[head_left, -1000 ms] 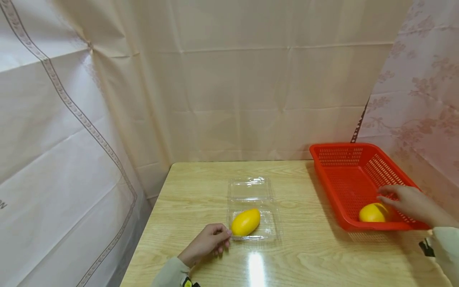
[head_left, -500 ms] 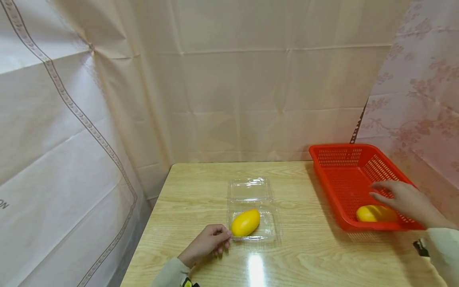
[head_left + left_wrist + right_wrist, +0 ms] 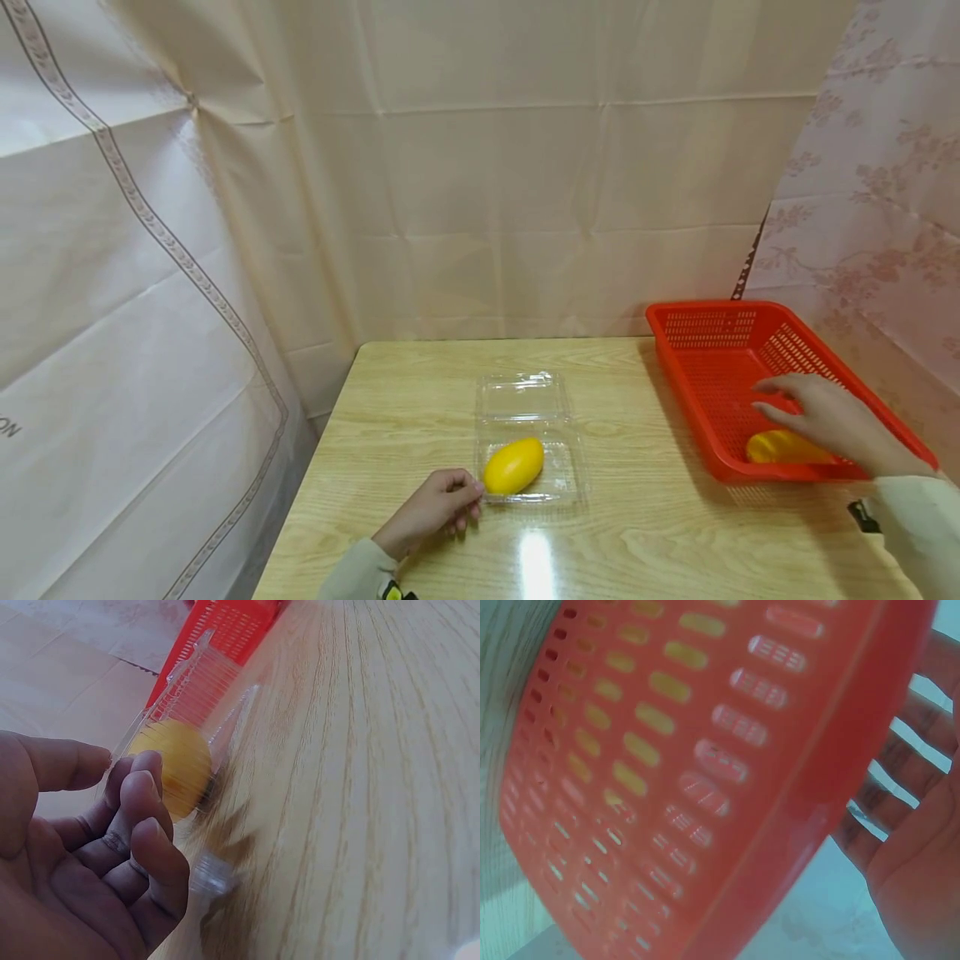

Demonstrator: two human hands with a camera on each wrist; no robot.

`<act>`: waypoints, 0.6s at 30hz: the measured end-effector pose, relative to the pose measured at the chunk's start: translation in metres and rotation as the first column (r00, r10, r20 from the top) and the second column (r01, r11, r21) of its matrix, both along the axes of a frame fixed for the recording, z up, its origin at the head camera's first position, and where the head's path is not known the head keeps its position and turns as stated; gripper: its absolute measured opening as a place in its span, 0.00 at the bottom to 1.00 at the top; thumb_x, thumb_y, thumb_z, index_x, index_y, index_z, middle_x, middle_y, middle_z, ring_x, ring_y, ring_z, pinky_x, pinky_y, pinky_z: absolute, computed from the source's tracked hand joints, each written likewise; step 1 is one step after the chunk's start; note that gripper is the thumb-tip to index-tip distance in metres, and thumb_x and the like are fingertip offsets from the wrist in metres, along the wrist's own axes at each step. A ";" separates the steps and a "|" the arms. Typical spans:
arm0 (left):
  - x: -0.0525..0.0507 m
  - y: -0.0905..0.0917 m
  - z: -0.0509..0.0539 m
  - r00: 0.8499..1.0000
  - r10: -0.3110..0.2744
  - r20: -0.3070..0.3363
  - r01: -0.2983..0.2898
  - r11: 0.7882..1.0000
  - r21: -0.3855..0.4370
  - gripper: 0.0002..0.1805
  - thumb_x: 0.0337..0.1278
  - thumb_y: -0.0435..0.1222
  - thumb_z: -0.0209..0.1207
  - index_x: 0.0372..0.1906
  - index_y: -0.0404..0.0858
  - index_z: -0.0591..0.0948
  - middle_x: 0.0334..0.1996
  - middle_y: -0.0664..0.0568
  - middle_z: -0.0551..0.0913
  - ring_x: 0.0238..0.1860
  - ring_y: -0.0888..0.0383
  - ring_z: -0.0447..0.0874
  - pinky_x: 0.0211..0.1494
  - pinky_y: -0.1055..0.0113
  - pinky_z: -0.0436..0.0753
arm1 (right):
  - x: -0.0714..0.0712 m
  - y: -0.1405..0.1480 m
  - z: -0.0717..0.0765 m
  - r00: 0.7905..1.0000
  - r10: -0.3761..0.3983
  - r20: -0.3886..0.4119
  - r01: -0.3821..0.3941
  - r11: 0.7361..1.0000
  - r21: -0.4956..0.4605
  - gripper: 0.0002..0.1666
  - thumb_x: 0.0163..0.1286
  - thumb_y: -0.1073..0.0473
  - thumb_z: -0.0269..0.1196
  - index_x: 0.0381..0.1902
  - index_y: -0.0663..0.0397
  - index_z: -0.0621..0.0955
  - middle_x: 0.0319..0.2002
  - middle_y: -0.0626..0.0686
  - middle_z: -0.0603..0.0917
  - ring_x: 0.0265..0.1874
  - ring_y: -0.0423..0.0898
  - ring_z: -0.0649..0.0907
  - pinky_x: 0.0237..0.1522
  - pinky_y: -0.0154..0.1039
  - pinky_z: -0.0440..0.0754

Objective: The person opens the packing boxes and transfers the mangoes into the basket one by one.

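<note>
My left hand (image 3: 442,506) pinches the near left corner of a clear plastic clamshell box (image 3: 558,471) between thumb and fingertips. The box lies with its lid folded back on the table, and a yellow mango (image 3: 513,466) rests in its left part. In the left wrist view, the same mango (image 3: 176,765) shows beyond my fingers (image 3: 157,859). My right hand (image 3: 828,417) hovers inside the red basket (image 3: 686,400), its fingers spread and bent a little. Below it a second yellow mango (image 3: 783,447) lies at the basket's near wall, partly covered by the hand; no grip on it shows.
A wood-grain table (image 3: 405,400) carries both the box and the basket, which stands at its right side. Cream cloth (image 3: 480,208) hangs behind the table, and patterned cloth (image 3: 892,208) hangs at the right. Bare wood lies between box and basket.
My right hand has moved left within the basket, over the second mango, which now shows a longer side. My left hand, the box and its mango have stayed in place.
</note>
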State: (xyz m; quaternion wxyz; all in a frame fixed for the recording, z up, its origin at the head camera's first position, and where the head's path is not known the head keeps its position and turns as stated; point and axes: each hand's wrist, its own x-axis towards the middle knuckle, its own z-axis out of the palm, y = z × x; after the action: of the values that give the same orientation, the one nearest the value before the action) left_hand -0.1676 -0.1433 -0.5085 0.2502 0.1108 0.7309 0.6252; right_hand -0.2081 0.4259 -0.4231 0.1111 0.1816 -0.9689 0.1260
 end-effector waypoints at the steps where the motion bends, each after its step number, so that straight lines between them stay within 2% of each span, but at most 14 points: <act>1: 0.000 0.000 0.000 1.000 0.001 0.001 -0.001 1.000 0.002 0.20 0.77 0.41 0.56 0.42 0.23 0.78 0.29 0.48 0.84 0.21 0.60 0.72 0.22 0.71 0.72 | 0.000 -0.001 -0.001 1.000 0.008 -0.018 -0.008 1.000 0.004 0.20 0.65 0.54 0.74 0.48 0.62 0.87 0.43 0.58 0.89 0.40 0.58 0.86 0.43 0.63 0.83; 14: 0.000 -0.001 -0.001 1.000 0.000 0.010 0.000 1.000 0.012 0.20 0.77 0.41 0.57 0.41 0.24 0.78 0.29 0.48 0.84 0.21 0.60 0.72 0.22 0.71 0.72 | -0.001 -0.024 0.002 0.997 0.032 -0.063 -0.030 0.999 0.037 0.21 0.64 0.53 0.75 0.49 0.60 0.87 0.47 0.60 0.88 0.47 0.65 0.84 0.49 0.68 0.78; 18: 0.000 -0.001 -0.001 1.000 0.001 0.008 -0.001 1.000 0.013 0.20 0.77 0.41 0.57 0.42 0.24 0.78 0.29 0.49 0.84 0.21 0.60 0.72 0.22 0.71 0.72 | -0.001 -0.031 0.005 0.999 0.035 -0.039 -0.033 0.999 0.039 0.20 0.65 0.54 0.74 0.51 0.59 0.86 0.48 0.60 0.87 0.50 0.66 0.83 0.52 0.69 0.77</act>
State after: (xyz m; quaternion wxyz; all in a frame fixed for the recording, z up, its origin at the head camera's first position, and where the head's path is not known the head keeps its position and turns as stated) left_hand -0.1678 -0.1442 -0.5096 0.2521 0.1096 0.7258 0.6306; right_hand -0.2090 0.3952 -0.4180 0.1248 0.2026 -0.9655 0.1055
